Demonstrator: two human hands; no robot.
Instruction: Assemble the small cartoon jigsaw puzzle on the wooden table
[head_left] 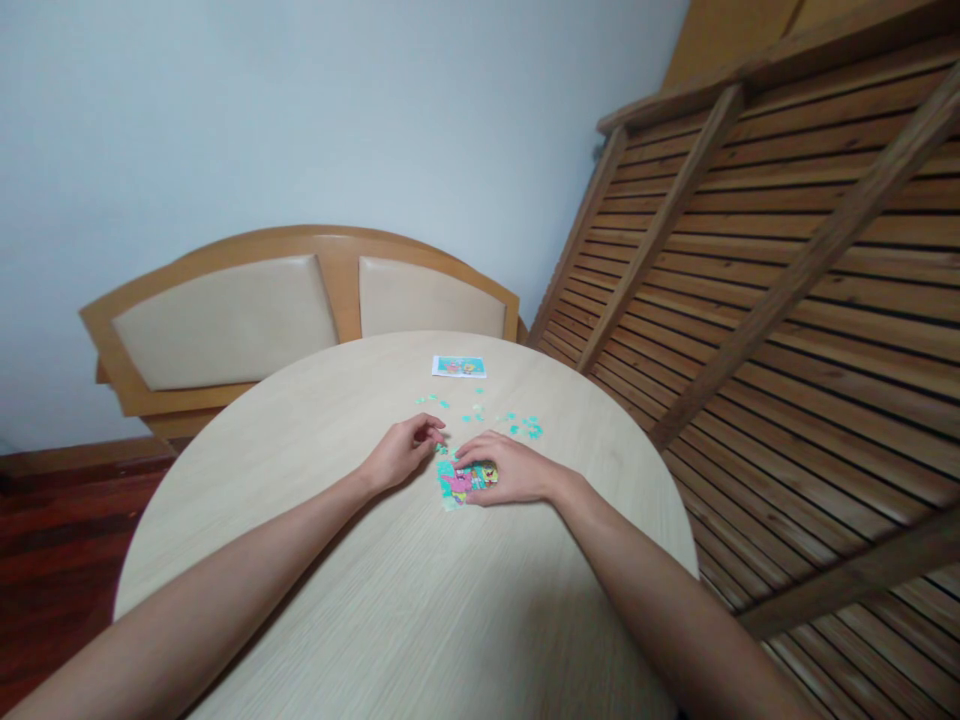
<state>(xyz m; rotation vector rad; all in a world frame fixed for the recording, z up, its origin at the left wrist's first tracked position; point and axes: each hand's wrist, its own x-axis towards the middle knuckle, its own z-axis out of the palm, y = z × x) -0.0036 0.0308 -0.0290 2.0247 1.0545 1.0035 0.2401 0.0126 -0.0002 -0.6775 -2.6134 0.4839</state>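
Now | partly built puzzle (459, 484) mid-tabletop (360, 600) | right hand (510, 468) pressed on its right edge, fingers flat, unclenched | left hand (401, 450) just left of it, fingers pinched, contents unclear | loose pieces (525, 427) beyond

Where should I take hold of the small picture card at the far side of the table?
Judging by how it lies, take the picture card by its near long edge, coming from the person's side. It lies flat on the round table, apart from the loose puzzle pieces, so a fingertip would likely have to slide under or drag it first.
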